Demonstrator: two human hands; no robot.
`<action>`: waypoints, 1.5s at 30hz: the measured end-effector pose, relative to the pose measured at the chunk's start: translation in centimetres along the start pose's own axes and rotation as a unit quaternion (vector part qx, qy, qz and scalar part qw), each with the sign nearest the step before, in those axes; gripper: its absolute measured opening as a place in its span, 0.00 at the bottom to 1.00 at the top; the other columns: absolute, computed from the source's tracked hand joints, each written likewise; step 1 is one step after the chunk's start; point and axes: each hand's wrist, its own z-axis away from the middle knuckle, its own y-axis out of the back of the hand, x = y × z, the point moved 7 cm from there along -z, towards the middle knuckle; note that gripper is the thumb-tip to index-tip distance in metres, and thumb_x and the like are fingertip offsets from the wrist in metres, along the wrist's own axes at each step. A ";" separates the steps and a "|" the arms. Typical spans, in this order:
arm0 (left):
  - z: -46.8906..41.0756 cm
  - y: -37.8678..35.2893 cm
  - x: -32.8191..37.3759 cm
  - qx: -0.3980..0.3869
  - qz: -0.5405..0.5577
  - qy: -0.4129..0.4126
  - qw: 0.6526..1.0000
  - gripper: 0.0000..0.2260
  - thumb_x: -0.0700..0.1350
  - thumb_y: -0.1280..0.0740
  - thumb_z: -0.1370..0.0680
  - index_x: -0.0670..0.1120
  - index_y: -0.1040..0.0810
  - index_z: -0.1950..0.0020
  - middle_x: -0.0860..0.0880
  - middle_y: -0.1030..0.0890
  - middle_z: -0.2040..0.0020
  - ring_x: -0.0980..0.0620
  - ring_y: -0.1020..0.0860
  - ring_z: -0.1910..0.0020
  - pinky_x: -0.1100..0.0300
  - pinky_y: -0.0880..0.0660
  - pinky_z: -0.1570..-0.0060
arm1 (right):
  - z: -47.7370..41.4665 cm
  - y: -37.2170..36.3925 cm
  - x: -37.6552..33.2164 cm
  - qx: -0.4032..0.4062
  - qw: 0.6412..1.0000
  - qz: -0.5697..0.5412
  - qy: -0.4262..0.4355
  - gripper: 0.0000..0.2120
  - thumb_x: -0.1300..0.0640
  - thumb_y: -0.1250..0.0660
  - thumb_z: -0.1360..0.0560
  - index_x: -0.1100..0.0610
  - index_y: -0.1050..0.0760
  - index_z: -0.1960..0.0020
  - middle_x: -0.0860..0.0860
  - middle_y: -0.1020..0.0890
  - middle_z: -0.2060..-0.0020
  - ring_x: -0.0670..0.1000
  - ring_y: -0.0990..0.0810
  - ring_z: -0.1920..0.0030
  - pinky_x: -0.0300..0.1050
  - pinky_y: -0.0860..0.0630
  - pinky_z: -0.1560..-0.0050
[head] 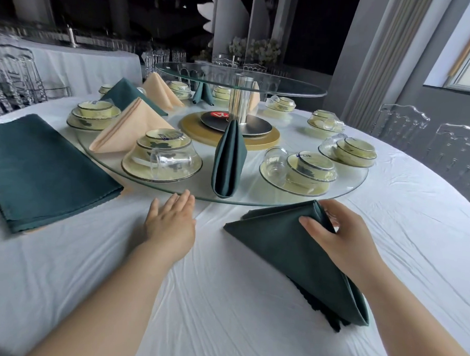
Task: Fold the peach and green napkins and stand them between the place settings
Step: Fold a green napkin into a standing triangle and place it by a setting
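My right hand (337, 232) grips the top corner of a folded green napkin (287, 248) that stands tent-like on the white tablecloth, near the glass turntable's front edge. My left hand (171, 220) is flat with straight fingers, its fingertips at the rim of the glass turntable (345, 189). A folded green napkin (228, 158) stands upright on the glass between two place settings (161, 157) (299, 170). Further left, a peach napkin (125, 128), another green napkin (129, 94) and a second peach napkin (159, 91) stand between settings.
A stack of flat green napkins (40, 173) lies on the tablecloth at the left, with peach cloth peeking from under it. A metal post (239, 102) carries an upper glass disc (241, 79). Clear chairs (402, 129) stand at the right.
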 end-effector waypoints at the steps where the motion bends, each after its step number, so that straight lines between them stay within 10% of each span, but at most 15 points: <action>1: 0.0 0.1 -0.4 0.001 0.006 0.013 1.000 0.23 0.46 0.55 0.17 0.47 0.58 0.24 0.52 0.61 0.24 0.55 0.58 0.25 0.54 0.60 0.29 | -0.1 0.0 -0.1 -0.001 1.000 0.001 0.000 0.07 0.60 0.32 0.30 0.50 0.27 0.62 0.48 0.21 0.65 0.46 0.25 0.63 0.28 0.33 0.63; 10: -0.5 1.5 -3.1 0.095 0.092 0.103 0.986 0.22 0.45 0.50 0.19 0.45 0.48 0.25 0.48 0.46 0.25 0.49 0.47 0.27 0.58 0.56 0.30 | 1.0 0.4 0.2 -0.012 1.000 -0.010 -0.024 0.12 0.58 0.30 0.31 0.42 0.28 0.59 0.38 0.22 0.60 0.32 0.26 0.60 0.24 0.32 0.62; 15: 0.9 2.9 1.9 0.187 0.132 -0.108 0.968 0.31 0.51 0.59 0.28 0.44 0.35 0.29 0.47 0.34 0.29 0.49 0.38 0.29 0.60 0.57 0.34 | 1.2 0.5 -0.3 0.010 1.000 -0.002 -0.023 0.14 0.60 0.31 0.30 0.43 0.30 0.60 0.39 0.24 0.62 0.31 0.28 0.61 0.24 0.33 0.63; 19: 1.0 0.8 4.8 0.088 0.095 -0.198 0.972 0.29 0.51 0.64 0.26 0.51 0.49 0.25 0.55 0.52 0.24 0.59 0.55 0.26 0.64 0.66 0.33 | 1.5 0.5 -0.3 0.051 0.998 -0.019 -0.021 0.16 0.61 0.31 0.30 0.41 0.31 0.60 0.39 0.24 0.62 0.32 0.28 0.61 0.24 0.33 0.61; 35: 0.2 -0.6 2.7 0.014 0.046 -0.091 0.995 0.23 0.51 0.53 0.18 0.48 0.54 0.24 0.54 0.59 0.24 0.57 0.58 0.25 0.58 0.62 0.29 | 1.6 1.5 1.0 0.058 0.996 -0.022 -0.058 0.13 0.64 0.34 0.28 0.48 0.29 0.66 0.43 0.23 0.72 0.37 0.27 0.68 0.27 0.33 0.66; 45: 0.5 1.6 1.3 0.122 0.062 -0.033 0.990 0.24 0.48 0.56 0.23 0.45 0.39 0.29 0.47 0.37 0.29 0.51 0.42 0.29 0.58 0.56 0.31 | 1.2 4.9 1.5 0.169 0.980 -0.075 -0.074 0.11 0.61 0.35 0.27 0.49 0.27 0.66 0.41 0.23 0.72 0.40 0.27 0.68 0.29 0.34 0.68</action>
